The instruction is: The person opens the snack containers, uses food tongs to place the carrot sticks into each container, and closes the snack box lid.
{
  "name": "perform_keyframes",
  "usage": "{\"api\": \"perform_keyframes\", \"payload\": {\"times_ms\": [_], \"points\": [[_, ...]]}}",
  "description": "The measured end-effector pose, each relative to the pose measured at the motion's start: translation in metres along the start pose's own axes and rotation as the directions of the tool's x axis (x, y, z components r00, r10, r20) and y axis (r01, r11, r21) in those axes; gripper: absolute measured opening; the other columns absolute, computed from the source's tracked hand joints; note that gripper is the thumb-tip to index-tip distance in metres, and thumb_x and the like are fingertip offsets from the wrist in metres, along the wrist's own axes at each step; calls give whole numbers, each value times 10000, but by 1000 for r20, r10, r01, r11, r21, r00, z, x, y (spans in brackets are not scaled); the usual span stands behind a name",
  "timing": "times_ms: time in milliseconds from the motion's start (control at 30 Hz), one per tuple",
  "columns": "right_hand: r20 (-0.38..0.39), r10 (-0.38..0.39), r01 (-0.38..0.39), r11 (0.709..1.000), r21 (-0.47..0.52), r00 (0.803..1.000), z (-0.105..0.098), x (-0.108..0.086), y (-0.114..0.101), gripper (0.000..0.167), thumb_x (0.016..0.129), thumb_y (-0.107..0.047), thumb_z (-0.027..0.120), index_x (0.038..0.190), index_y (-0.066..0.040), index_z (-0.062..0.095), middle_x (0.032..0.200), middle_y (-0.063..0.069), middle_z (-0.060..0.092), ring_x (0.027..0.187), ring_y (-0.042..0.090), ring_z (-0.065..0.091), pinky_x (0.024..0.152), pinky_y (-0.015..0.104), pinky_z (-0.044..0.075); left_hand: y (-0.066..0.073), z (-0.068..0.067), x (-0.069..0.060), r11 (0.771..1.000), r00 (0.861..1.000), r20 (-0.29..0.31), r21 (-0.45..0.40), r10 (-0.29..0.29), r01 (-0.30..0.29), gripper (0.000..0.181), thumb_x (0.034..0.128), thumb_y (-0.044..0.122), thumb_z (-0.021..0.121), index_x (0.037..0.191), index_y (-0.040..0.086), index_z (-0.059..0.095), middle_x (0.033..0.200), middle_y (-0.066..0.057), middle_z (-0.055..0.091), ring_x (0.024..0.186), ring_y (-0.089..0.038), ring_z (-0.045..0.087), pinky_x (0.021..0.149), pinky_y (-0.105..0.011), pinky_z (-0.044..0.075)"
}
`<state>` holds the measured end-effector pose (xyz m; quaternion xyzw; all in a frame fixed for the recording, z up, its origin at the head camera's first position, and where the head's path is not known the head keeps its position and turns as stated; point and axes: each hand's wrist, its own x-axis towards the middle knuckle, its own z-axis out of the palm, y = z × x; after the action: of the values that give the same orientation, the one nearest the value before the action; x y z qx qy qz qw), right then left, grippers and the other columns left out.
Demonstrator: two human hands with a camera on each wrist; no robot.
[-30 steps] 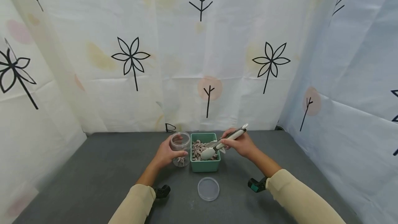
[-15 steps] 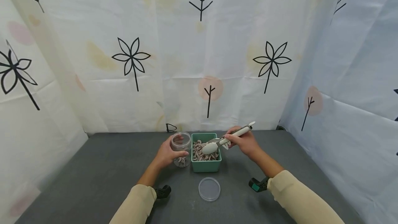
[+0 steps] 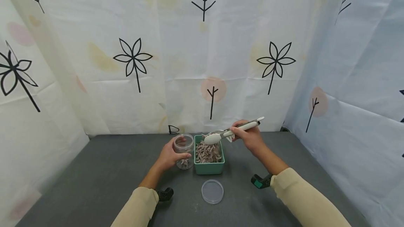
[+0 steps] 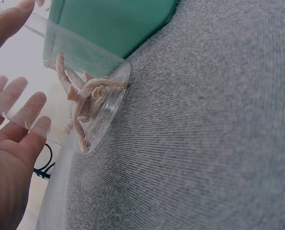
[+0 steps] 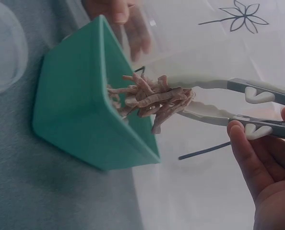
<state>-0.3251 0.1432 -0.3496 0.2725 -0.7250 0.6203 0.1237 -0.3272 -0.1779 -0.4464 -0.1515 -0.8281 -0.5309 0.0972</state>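
Note:
My right hand (image 3: 249, 137) holds white-and-grey tongs (image 3: 244, 126) by the handles. Between the tong heads hangs a clump of pale, twig-like dried pieces (image 5: 157, 98), just above the rim of a green box (image 3: 209, 168). More such pieces (image 3: 207, 153) fill the box. To the left of the box, my left hand (image 3: 170, 155) grips a clear jar (image 3: 184, 143), thumb on the near side and fingers round the far side. The jar has no lid on and stands upright beside the box. Several dried pieces (image 4: 87, 96) lie at its bottom in the left wrist view.
A round translucent lid (image 3: 212, 192) lies on the grey table (image 3: 110, 178) in front of the box. Behind the table hangs a white cloth (image 3: 176, 108) printed with plants, and more cloth closes off both sides.
The tongs have risen from inside the green box to its rim, lifting a clump of dried pieces. My right hand has moved up and slightly right. My left hand keeps its hold on the jar.

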Motion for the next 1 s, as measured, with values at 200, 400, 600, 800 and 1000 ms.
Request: {"api": "perform_keyframes", "payload": {"times_ms": [200, 400, 600, 800, 1000], "points": [[-34, -48, 47, 998, -36, 998, 1, 10, -5, 183, 919, -54, 673, 993, 113, 667, 924, 241, 637, 732, 208, 666, 634, 406, 560, 0, -1, 0, 1000, 1000, 6, -4, 4, -4, 738, 749, 161, 861, 1377, 45, 490, 1307, -120, 581, 1122, -295, 566, 897, -468, 455], [-55, -82, 79, 995, -56, 995, 7, 18, -14, 169, 919, -82, 679, 976, 77, 674, 861, 176, 655, 670, 219, 663, 639, 371, 559, 1, -3, 0, 1000, 1000, 10, 4, 18, -18, 745, 752, 176, 860, 1377, 31, 483, 1304, -144, 577, 1108, -297, 567, 884, -461, 458], [-78, -121, 120, 993, -18, 990, 15, 27, -22, 147, 916, -23, 666, 978, 110, 672, 823, 177, 661, 652, 255, 655, 645, 356, 556, 0, -3, 1, 1000, 1000, 11, 17, 12, -12, 736, 749, 183, 863, 1367, 35, 491, 1302, -148, 577, 1105, -283, 569, 886, -453, 456], [-75, -165, 167, 986, 18, 983, 27, 38, -31, 115, 910, 54, 637, 972, 148, 655, 866, 276, 629, 672, 322, 645, 650, 429, 553, 9, -3, -2, 1000, 1000, 13, 23, 6, -6, 726, 759, 127, 849, 1370, -2, 480, 1308, -181, 569, 1115, -316, 561, 898, -484, 446], [-94, -191, 197, 979, 59, 977, 43, 44, -37, 127, 908, 2, 663, 964, 116, 657, 871, 260, 649, 689, 212, 647, 641, 394, 556, 39, -7, -12, 1000, 999, 33, 22, 0, 0, 705, 776, 80, 826, 1359, -72, 460, 1308, -248, 549, 1124, -353, 556, 912, -488, 441]]}}
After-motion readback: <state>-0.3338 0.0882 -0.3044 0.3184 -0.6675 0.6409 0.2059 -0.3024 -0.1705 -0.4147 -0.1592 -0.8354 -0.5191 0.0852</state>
